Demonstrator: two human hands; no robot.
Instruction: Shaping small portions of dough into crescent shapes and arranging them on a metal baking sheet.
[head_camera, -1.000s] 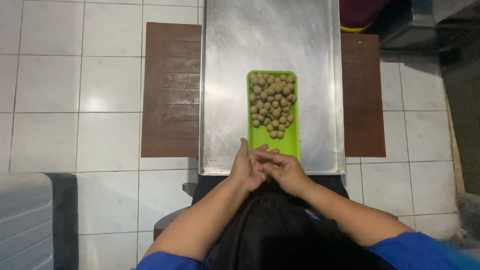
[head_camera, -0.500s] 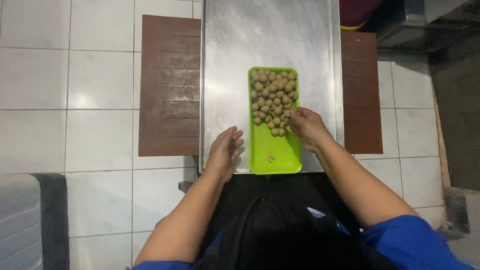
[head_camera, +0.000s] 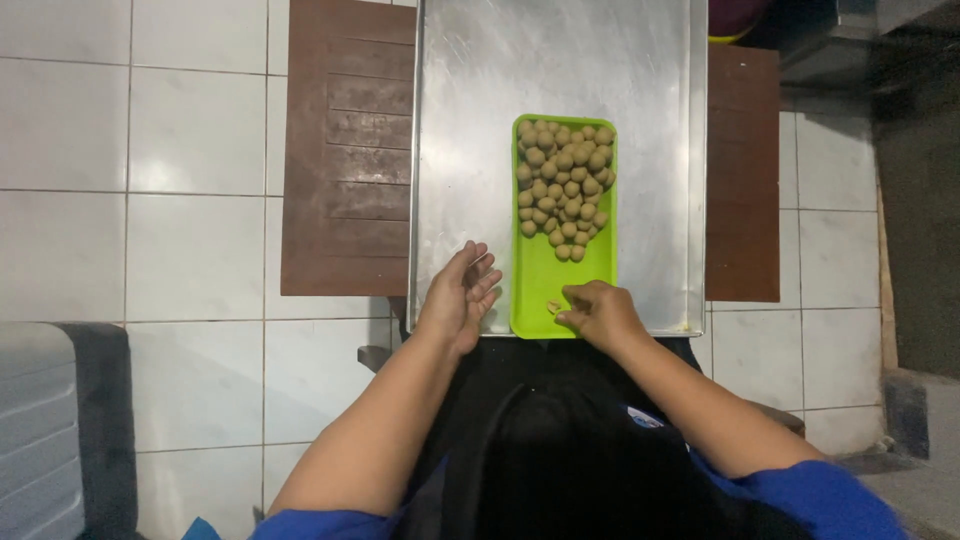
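**Pinching dough at the tray's near end**

While my right hand (head_camera: 600, 312) pinches a small dough bit (head_camera: 552, 306) on the green tray (head_camera: 560, 290), the balls (head_camera: 562, 185) lie farther ahead. My left hand (head_camera: 460, 295) rests open, fingers spread, just left.

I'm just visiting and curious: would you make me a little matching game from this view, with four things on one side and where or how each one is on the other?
Things:
1. left hand
2. right hand
3. pile of small balls
4. green tray

Places or states:
A. heaped at the far end of the green tray
B. lying on the big metal tray
C. open, fingers spread, just left of the green tray
D. at the near end of the green tray, fingertips by a small pale piece

Pairs: 1-C, 2-D, 3-A, 4-B
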